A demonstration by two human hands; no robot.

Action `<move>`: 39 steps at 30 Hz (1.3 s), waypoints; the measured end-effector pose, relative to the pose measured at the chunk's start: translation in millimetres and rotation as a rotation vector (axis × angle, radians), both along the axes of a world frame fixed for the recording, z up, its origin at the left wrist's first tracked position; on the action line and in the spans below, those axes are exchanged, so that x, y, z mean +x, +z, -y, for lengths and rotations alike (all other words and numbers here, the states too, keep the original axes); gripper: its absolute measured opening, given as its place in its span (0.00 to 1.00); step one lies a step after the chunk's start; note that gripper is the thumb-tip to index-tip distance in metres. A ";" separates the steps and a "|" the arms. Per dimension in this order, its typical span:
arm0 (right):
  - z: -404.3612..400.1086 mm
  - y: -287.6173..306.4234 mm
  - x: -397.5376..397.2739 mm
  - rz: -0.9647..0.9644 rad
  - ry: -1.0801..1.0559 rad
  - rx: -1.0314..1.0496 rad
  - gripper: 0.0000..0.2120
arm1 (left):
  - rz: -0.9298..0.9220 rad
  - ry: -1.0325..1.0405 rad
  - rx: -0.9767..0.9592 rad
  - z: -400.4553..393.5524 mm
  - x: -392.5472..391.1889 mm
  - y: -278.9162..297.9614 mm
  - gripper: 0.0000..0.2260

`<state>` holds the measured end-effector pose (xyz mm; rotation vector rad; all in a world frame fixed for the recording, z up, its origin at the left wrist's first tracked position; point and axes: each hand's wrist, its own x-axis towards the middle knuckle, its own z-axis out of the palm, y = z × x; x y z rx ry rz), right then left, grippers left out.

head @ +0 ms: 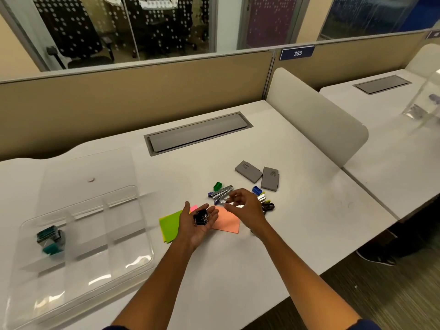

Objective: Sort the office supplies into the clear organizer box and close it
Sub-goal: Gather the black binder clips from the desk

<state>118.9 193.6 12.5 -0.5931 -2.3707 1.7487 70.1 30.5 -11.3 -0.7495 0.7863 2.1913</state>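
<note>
Cupping black binder clips [201, 217], left hand [196, 223] grip open; right hand [245, 207] half-curled, empty

1. A blue sign [297, 53] on top of the tan partition [142, 101] behind the desk reads "385" in white numerals.
2. Two grey boxes [248, 171] on the desk carry small dark print, too small to read.
</note>
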 end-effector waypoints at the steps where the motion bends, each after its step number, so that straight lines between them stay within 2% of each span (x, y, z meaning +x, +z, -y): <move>1: 9.6 5.2 -3.2 -0.033 0.051 -0.074 0.14 | 0.000 0.013 0.016 1.2 0.6 2.2 0.28; 6: 56.4 11.4 -15.0 -0.069 0.185 -0.200 0.13 | 0.002 0.111 0.128 15.9 -1.8 14.7 0.32; 10: 89.8 7.0 -24.7 -0.084 0.032 -0.262 0.11 | -0.001 0.212 0.116 39.0 -7.5 23.9 0.33; 13: 124.8 6.2 -37.4 -0.054 -0.180 -0.607 0.12 | -0.020 0.321 0.096 58.2 -11.6 32.7 0.32; 16: 168.6 14.4 -46.2 -0.004 -0.258 -1.005 0.07 | -0.066 0.438 0.020 81.4 -13.1 41.1 0.30; 19: 209.7 26.3 -52.9 0.047 -0.220 -1.157 0.07 | -0.133 0.538 -0.054 108.1 -11.8 46.6 0.30; 23: 258.6 35.8 -59.2 0.131 -0.105 -1.196 0.07 | -0.199 0.641 -0.120 145.2 -13.2 49.4 0.31; 28: 308.3 34.5 -68.6 0.253 -0.035 -1.170 0.10 | -0.170 0.744 -0.159 190.8 -17.0 48.3 0.28; 34: 339.9 36.3 -83.7 0.398 -0.020 -1.148 0.14 | -0.109 0.731 -0.247 233.5 -37.6 51.7 0.33; 39: 351.8 45.0 -89.4 0.421 -0.007 -1.074 0.20 | -0.075 0.675 -0.264 250.0 -49.2 59.3 0.37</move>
